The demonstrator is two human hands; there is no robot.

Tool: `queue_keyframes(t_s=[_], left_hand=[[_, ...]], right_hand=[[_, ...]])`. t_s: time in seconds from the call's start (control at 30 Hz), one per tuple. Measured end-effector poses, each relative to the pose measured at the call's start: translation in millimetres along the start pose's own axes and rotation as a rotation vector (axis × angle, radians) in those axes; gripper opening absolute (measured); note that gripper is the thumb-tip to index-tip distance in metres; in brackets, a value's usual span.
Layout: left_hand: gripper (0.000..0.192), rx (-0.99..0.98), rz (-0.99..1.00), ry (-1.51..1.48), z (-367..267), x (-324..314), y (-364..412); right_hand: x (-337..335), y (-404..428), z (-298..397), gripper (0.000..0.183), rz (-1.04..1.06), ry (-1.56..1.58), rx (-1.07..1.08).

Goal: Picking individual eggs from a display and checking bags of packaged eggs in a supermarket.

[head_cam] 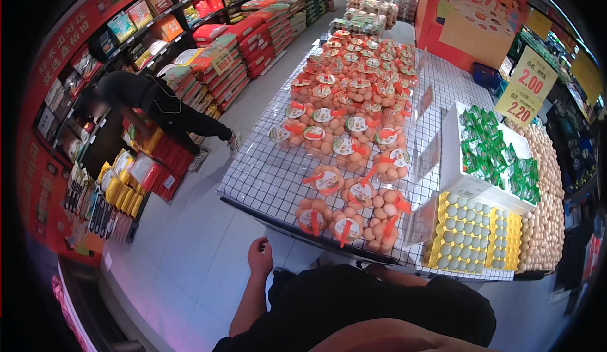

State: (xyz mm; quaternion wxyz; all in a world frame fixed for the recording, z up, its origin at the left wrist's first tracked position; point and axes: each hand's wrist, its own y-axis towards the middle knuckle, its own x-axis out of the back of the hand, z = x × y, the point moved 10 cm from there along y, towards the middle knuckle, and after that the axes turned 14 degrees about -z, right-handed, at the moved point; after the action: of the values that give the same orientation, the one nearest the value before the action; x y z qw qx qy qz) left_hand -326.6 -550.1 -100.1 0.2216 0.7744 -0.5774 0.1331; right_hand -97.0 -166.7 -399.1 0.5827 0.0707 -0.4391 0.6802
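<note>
My left hand hangs over the tiled floor, left of the display table's near edge. Its fingers are loosely curled, a little apart, with nothing visible in them. My right hand is low at that edge, mostly hidden by my black shirt, beside a thin dark object; its grip is unclear. Before me, net bags of brown eggs with red ties and round labels lie on the white grid-patterned table top. To the right are yellow trays of pale bluish eggs, and a white foam box of green packets.
Clear upright dividers run along the table. Loose brown eggs are heaped at the right, below price signs. At the left, a person in dark clothes bends over stacked bags beside shelves. Rice sacks line the aisle.
</note>
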Motion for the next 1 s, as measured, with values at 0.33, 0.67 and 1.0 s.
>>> queue_keyframes(t_s=[0.33, 0.67, 1.0], left_hand=[[0.022, -0.431, 0.248, -0.062, -126, -101, 89], [0.027, -0.584, 0.787, -0.069, -120, -179, 107], [0.028, -0.531, 0.947, 0.033, -96, -200, 122]], right_hand=[[-32, -41, -115, 0.047, -0.068, 0.002, -0.576], [20, -48, 24, 0.043, -0.238, 0.279, -0.722], [212, -94, 276, 0.036, -0.191, 0.520, -0.420]])
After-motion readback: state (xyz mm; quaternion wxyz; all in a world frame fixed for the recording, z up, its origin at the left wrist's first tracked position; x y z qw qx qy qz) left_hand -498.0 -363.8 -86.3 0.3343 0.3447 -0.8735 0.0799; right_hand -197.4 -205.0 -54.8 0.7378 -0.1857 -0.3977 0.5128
